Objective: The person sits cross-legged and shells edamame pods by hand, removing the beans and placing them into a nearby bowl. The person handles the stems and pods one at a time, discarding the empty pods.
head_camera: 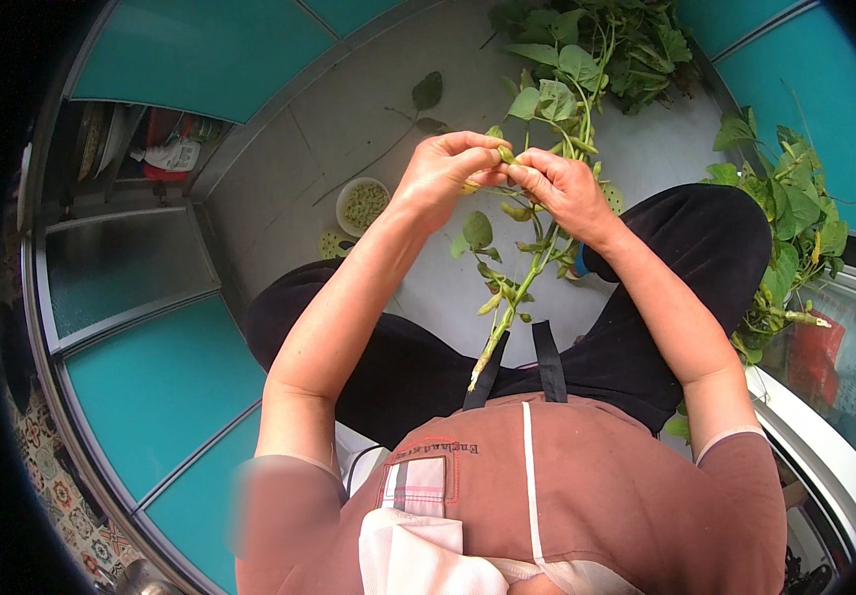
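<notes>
Between my fingertips is a small green bean pod (506, 155). My left hand (449, 172) pinches its left end, and my right hand (563, 187) holds the other end. Beneath both hands lies a bean plant stalk (510, 305) with pods and leaves, its pale cut end pointing towards my lap and its leafy top reaching away over the floor. Left of my left forearm, a white bowl (342, 210) on the floor holds many shelled green beans (365, 205). Whether the pod is split cannot be told.
A heap of leafy plants (640, 59) lies at the far right of the floor (249, 201). More bean plants (789, 216) stand beside my right knee. A loose stem with dark leaves (426, 91) lies beyond the bowl. Teal cabinets (168, 59) stand on both sides, with an open compartment at left.
</notes>
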Motion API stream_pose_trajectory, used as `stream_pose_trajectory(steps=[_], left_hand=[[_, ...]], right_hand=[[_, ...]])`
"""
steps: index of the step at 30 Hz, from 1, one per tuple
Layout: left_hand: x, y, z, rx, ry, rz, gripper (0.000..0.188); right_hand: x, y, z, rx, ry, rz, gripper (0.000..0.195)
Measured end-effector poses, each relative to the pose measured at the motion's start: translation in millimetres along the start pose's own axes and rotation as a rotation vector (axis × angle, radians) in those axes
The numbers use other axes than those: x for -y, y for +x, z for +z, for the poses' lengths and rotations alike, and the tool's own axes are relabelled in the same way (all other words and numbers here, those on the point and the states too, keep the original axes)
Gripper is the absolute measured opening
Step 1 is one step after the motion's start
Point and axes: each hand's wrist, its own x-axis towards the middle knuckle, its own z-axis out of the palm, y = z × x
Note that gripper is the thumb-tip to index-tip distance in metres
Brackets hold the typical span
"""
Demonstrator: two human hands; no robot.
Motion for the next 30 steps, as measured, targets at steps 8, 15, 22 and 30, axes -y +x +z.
stream_pose_trajectory(steps=[8,15,22,30], left_hand=[[9.1,2.8,1.4,-0.037,-0.063,-0.019,0.012],[4.9,0.0,7.1,-0.066,0.12,0.004,0.015],[-2.0,-3.3,5.4,0.064,0.201,0.061,0.017],[6.2,2.2,-2.2,0.025,0.136,0.084,0.015]], right_hand=[[-6.0,3.0,-0.8,0.118,0.169,0.099,0.031],[-0.1,0.2,0.5,0.109,0.357,0.263,0.027],[8.5,-1.2,-2.0,0.113,0.517,0.308,0.03],[5.6,-0.1,-5.3,0.109,0.402,0.216,0.025]])
